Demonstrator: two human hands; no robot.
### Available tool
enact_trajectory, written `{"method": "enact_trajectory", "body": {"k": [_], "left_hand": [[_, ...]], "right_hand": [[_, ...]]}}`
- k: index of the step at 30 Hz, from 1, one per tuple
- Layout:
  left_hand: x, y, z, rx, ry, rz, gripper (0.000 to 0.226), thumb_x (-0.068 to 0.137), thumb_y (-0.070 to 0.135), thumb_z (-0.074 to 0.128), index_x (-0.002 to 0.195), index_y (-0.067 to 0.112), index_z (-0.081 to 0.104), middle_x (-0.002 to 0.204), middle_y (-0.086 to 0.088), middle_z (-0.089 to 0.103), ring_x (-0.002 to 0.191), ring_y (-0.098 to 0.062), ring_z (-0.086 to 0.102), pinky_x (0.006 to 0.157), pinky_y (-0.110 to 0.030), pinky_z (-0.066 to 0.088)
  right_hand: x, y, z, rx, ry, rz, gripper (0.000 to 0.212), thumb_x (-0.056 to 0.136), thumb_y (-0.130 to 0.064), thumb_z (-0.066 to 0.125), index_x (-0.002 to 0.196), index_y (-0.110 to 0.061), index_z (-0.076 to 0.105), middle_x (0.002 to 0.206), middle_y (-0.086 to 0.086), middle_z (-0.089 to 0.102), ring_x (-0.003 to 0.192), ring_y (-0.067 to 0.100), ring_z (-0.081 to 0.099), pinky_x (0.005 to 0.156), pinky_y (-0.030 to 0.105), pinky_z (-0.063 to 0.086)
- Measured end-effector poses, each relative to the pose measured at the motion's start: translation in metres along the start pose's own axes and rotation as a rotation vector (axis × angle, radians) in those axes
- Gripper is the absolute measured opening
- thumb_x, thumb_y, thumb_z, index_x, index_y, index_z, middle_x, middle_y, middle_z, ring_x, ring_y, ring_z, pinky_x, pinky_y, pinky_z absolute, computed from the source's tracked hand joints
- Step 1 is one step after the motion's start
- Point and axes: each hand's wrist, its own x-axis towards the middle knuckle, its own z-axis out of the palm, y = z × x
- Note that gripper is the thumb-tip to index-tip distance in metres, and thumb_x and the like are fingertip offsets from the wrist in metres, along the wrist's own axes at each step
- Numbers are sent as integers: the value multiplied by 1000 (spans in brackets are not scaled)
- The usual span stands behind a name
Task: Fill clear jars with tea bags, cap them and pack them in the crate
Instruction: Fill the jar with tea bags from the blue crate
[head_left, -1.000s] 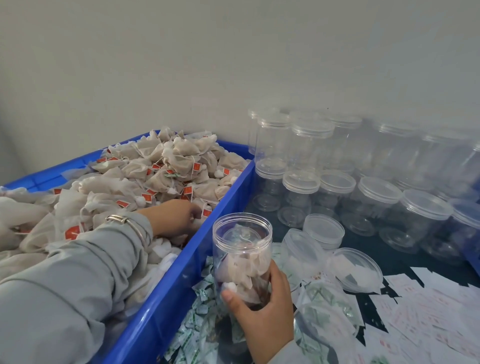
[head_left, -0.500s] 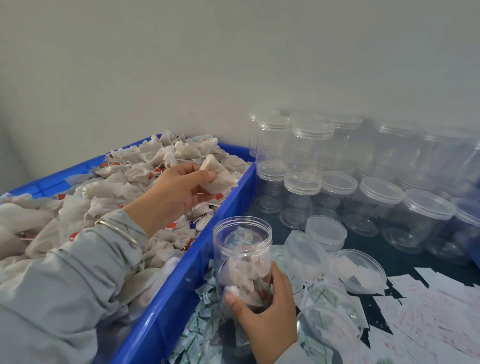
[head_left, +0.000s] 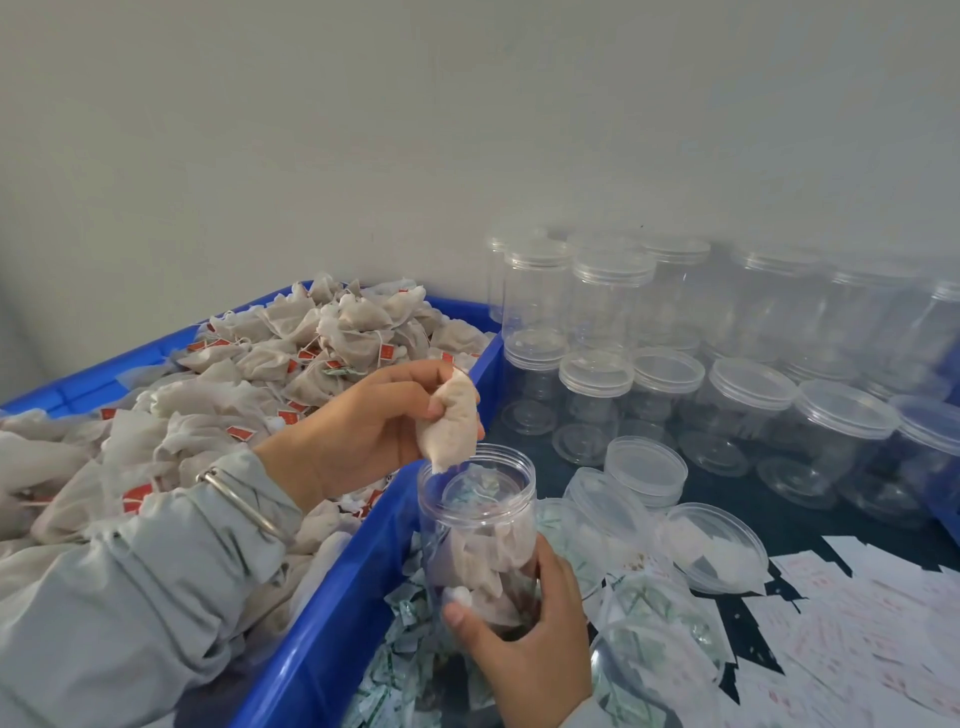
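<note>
Blue plastic crate heaped with tea bags sits at left. Beside it, the right hand grips an open clear plastic jar, part-filled. The left hand pinches a white mesh tea bag just above its mouth.

We see two hands, one blue crate, and one open jar with no lid. One tea bag is held up, and the crate holds too many to count. We count three loose lids and over a dozen capped jars.
</note>
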Motion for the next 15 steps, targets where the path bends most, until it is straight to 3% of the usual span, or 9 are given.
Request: {"method": "enact_trajectory", "body": {"k": [4,6,8,12,15], "left_hand": [[0,-3,-1,229,42,-17,19,67,1,52,82,3,64,75,-8,68,67,-16,63,56,-21,50],[1,-3,-3,315,75,-6,21,69,3,52,82,4,69,65,-6,60,55,-10,50,50,-17,39],[1,-1,-7,309,127,27,22,70,5,53,76,9,74,67,-12,53,49,-8,39,46,-19,30],[4,0,-17,290,256,60,26,79,2,56,67,17,74,77,-11,66,48,-6,44,42,-16,36],[8,-5,-21,516,405,-17,36,88,1,56,66,23,74,79,-3,69,53,-6,49,47,-17,40]], "right_hand": [[0,1,0,-28,-4,0,89,39,-56,78,123,-37,54,111,-15,56,101,-5,56,79,11,48],[0,1,1,-40,2,1,89,39,-56,77,123,-39,54,111,-15,55,101,-5,56,80,11,47],[-1,-1,1,-43,18,3,91,38,-58,76,124,-42,51,112,-17,53,103,-7,54,81,9,45],[-2,-4,1,-49,22,-4,93,38,-58,74,126,-44,47,114,-18,51,103,-11,52,79,4,42],[-3,-8,0,-62,19,0,94,39,-61,73,127,-42,47,114,-18,52,103,-10,53,83,10,45]]}}
